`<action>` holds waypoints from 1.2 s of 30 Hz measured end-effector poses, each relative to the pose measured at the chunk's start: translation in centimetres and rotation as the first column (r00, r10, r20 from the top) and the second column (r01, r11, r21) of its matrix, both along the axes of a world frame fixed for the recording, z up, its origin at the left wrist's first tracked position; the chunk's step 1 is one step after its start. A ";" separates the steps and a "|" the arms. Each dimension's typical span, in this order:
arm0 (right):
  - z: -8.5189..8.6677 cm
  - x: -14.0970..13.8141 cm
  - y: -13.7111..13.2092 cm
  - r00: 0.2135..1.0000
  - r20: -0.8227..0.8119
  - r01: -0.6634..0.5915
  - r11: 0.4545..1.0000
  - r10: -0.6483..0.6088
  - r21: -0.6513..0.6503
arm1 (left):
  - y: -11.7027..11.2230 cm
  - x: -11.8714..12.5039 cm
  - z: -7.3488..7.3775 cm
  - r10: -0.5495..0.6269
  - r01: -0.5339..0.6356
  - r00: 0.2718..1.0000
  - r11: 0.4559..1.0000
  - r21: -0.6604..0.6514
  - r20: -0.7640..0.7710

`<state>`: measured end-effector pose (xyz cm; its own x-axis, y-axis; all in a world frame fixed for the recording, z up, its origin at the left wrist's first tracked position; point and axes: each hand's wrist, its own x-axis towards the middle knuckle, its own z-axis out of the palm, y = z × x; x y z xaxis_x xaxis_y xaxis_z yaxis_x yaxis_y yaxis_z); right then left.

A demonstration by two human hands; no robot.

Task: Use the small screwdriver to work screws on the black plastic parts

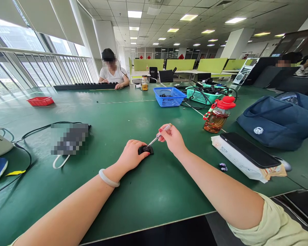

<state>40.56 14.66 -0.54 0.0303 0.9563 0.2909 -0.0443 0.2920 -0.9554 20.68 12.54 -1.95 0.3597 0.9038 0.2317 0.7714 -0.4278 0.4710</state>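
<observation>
On the green table [149,191], near the middle, the left hand [130,155] presses a small black part [145,149] flat, while the right hand [172,138] pinches a screwdriver [159,135] whose tip touches it.

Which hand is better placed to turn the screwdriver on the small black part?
Right. The right hand pinches the screwdriver, whose tip meets the black part. The left hand presses that part onto the table, so it likely serves best as the holder.
</observation>
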 end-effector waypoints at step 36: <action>-0.7 1.0 1.4 0.998 -0.048 0.033 0.994 -0.038 -0.101 | -0.2 -0.1 -0.1 -0.003 0.003 1.000 1.000 -0.007 0.017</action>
<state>41.57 16.04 -1.21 0.0763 0.9786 0.1911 -0.0837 0.1972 -0.9768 20.59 12.30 -2.08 0.3583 0.9044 0.2319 0.7622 -0.4268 0.4867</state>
